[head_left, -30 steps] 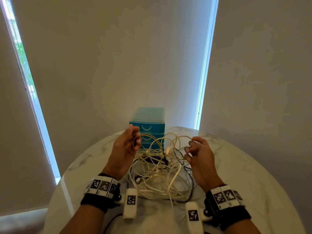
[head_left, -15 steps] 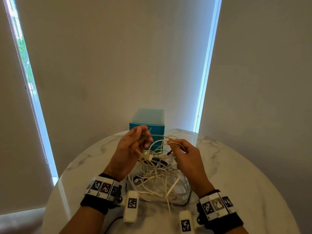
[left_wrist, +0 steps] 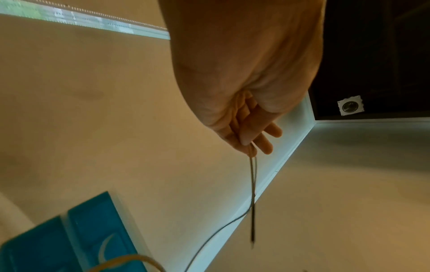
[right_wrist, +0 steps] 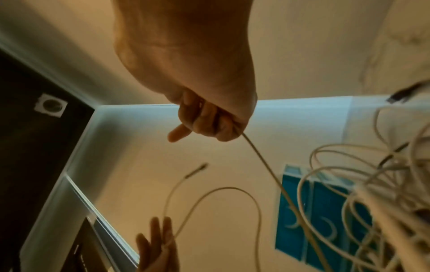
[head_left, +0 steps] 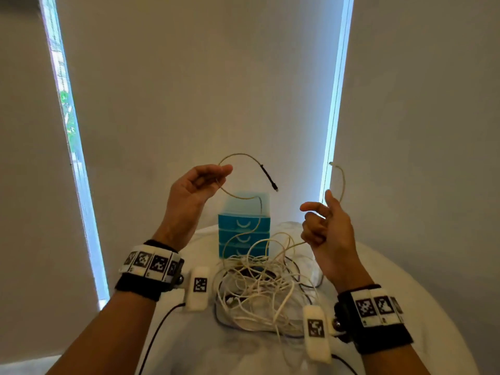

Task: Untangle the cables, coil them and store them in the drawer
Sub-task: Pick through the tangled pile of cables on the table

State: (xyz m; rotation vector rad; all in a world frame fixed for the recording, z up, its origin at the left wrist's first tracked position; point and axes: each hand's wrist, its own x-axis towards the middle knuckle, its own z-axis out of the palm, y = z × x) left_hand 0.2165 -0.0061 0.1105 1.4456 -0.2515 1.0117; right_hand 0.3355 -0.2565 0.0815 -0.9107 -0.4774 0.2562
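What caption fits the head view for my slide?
Both hands, left and right, lift beige cable ends above the tangled cable pile on a marble table, blue mini drawer unit behind.

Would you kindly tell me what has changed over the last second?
Both hands rose from the tangle and moved apart: the left hand now pinches a beige cable lifted clear, its plug end dangling; the right hand grips another raised strand. The cable pile, blue drawer unit and table stayed put.
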